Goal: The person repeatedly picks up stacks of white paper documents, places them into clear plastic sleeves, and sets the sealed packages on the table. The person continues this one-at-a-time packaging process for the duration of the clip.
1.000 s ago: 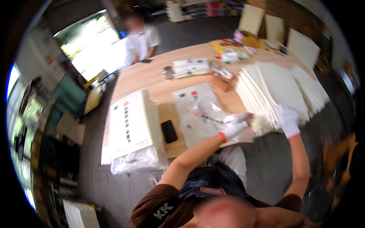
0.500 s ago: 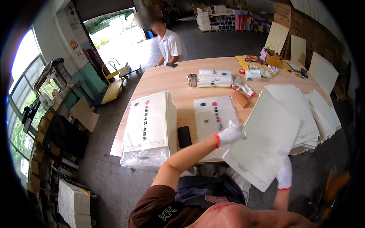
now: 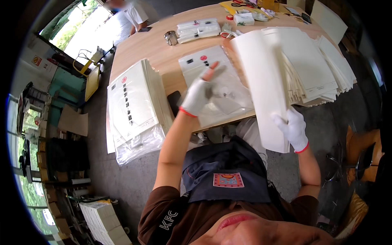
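Right hand (image 3: 293, 127) grips one cream sheet (image 3: 263, 85) at its lower edge, lifted off the cream stack (image 3: 314, 65) at 2 o'clock. Left hand (image 3: 199, 94) released, over the clear bag (image 3: 220, 87) mid-desk (image 3: 147, 45). Bagged pile (image 3: 132, 102) at 9 o'clock done; most of the stack remains.

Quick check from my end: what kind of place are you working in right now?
Likely a small packing workshop: a wooden worktable holds a stack of cream sheets and a pile of bagged printed sheets, with cardboard boxes on the concrete floor.
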A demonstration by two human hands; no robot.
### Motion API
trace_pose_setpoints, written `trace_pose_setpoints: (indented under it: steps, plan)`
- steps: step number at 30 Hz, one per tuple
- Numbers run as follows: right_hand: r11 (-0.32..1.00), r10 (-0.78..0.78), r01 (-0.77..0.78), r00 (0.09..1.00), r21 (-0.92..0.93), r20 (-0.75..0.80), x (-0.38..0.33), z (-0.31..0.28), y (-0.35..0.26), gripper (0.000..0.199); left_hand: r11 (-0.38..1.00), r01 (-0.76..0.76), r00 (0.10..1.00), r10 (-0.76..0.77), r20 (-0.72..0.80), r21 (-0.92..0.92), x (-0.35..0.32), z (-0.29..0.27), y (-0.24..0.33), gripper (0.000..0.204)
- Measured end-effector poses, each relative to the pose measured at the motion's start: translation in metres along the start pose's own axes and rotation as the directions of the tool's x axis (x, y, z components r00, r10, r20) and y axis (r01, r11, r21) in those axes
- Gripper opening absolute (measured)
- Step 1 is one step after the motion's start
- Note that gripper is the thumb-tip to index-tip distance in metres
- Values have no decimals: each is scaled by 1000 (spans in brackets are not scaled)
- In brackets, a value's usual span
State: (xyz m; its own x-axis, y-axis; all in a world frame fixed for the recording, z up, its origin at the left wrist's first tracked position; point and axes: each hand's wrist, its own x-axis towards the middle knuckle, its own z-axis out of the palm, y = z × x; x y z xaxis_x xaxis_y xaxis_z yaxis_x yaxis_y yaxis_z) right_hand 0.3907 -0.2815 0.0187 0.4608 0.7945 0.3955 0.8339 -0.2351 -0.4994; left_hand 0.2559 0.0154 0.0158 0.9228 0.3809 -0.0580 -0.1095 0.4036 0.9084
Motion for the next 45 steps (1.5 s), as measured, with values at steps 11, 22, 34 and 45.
trace_pose_setpoints:
  steps: [11, 22, 34, 45]
  plan:
    - [980, 34, 91, 802, -178, 597, 44, 56, 6, 40, 585, -125, 976, -70, 204, 801, -80, 39, -23, 58]
    - [610, 141, -482, 847, 629, 512, 53, 211, 76, 40, 308, -559, 770, 536, 345, 770, -32, 76, -100, 36]
    - [949, 14, -41, 996, -314, -89, -48, 140, -52, 53, 563, -178, 955, 297, 4, 807, -117, 11, -162, 17]
    - [932, -76, 209, 912, -296, 404, -70, 134, -9, 22, 756, 112, 627, 450, -636, 645, -227, -49, -193, 20]
